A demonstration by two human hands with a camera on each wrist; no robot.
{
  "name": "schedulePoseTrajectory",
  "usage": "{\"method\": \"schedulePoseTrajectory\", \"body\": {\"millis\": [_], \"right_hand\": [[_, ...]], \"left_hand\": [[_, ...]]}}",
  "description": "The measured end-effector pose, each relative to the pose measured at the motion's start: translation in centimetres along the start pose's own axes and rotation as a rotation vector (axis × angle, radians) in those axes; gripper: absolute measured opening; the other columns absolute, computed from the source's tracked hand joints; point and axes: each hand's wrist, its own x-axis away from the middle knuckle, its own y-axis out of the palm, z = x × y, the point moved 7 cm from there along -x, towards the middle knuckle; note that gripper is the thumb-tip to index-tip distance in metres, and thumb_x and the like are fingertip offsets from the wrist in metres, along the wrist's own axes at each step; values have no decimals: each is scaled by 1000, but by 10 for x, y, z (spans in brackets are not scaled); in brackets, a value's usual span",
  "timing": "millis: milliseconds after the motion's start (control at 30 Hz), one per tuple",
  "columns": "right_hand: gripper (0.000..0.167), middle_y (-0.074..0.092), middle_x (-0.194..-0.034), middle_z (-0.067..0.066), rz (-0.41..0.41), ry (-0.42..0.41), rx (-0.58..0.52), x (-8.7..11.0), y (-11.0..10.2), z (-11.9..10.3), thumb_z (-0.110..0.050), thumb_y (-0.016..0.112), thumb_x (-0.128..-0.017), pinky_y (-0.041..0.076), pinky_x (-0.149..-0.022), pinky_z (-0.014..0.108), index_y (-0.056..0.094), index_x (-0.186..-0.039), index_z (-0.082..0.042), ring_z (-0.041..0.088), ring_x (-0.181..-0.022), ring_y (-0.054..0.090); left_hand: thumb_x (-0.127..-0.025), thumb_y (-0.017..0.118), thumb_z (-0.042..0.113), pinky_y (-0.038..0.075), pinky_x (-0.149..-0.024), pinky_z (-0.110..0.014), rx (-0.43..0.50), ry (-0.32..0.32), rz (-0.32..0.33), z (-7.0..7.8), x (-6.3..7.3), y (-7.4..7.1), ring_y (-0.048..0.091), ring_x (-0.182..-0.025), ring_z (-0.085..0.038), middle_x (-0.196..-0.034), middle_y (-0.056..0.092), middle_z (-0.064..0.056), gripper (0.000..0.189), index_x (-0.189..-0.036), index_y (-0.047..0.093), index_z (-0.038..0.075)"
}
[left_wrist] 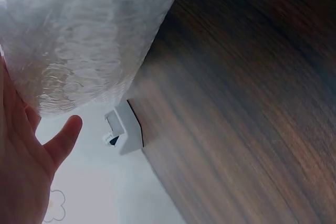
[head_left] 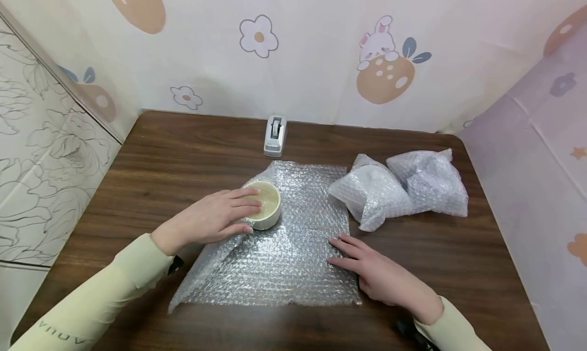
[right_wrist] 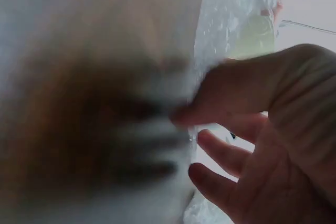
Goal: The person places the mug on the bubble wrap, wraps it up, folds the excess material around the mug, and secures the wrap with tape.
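A small round cream bowl (head_left: 269, 217) stands upright on a sheet of bubble wrap (head_left: 293, 259) spread over the brown table. My left hand (head_left: 220, 216) reaches over the bowl's left side, fairly straight fingers extending over the rim into it. The wrap's left part is raised against that side. In the left wrist view, the left hand (left_wrist: 26, 156) lies beside the lifted bubble wrap (left_wrist: 79, 40), thumb held apart. With fingers spread, my right hand (head_left: 378, 272) touches the sheet's right edge. In the right wrist view, the right hand (right_wrist: 262, 145) has loosely bent fingers; blurred wrap hides part of the scene.
A grey-white tape dispenser (head_left: 275, 137) stands near the back edge of the table (head_left: 183, 152). Two bubble-wrapped bundles (head_left: 378, 193) lie side by side at the right, close to the sheet's right edge. A patterned wall covering (head_left: 312, 76) rises behind the table.
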Motion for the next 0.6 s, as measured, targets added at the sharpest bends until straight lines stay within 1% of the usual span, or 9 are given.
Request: {"method": "schedulePoseTrajectory", "body": {"millis": [100,200,333,400,500,600], "right_hand": [[67,43,-152,14,13,-11,1,4,0,-2,8,77,-72,48,-99,48,65,-132,-18,38,-140,36],[60,47,-149,12,46,-2,-16,4,-2,-1,3,81,-73,49,-98,48,68,-128,-20,37,-138,39],[47,53,-145,10,87,-8,-39,1,-1,-3,-1,80,-79,46,-101,49,72,-122,-19,36,-136,42],[44,53,-144,10,93,-20,-35,-1,1,-5,-3,79,-80,45,-102,49,72,-121,-19,36,-136,42],[47,51,-146,11,78,-33,-19,-5,5,-8,-1,78,-80,45,-102,49,71,-123,-19,36,-138,40],[51,50,-148,10,45,-27,-19,-6,5,-9,6,73,-80,44,-104,47,71,-124,-19,36,-138,39]], "left_hand": [[-104,44,51,34,-112,-46,-1,-2,12,0,1,-1,33,-144,-23,-142,56,-2,55,-137,60,10],[-103,44,51,35,-112,-46,-11,-5,17,1,2,-2,34,-144,-23,-142,57,-2,55,-136,60,11],[-103,45,53,38,-109,-46,-41,-7,24,1,2,-4,38,-141,-23,-136,61,-2,54,-131,64,11],[-103,44,53,40,-106,-45,-63,-9,32,0,3,-7,42,-139,-23,-131,64,-1,53,-127,67,11],[-103,45,52,41,-106,-44,-73,-23,31,-2,5,-9,44,-137,-22,-128,66,0,52,-124,68,12],[-103,46,49,39,-108,-45,-32,-61,11,-5,8,-10,43,-138,-23,-134,62,-2,49,-128,66,11]]}}
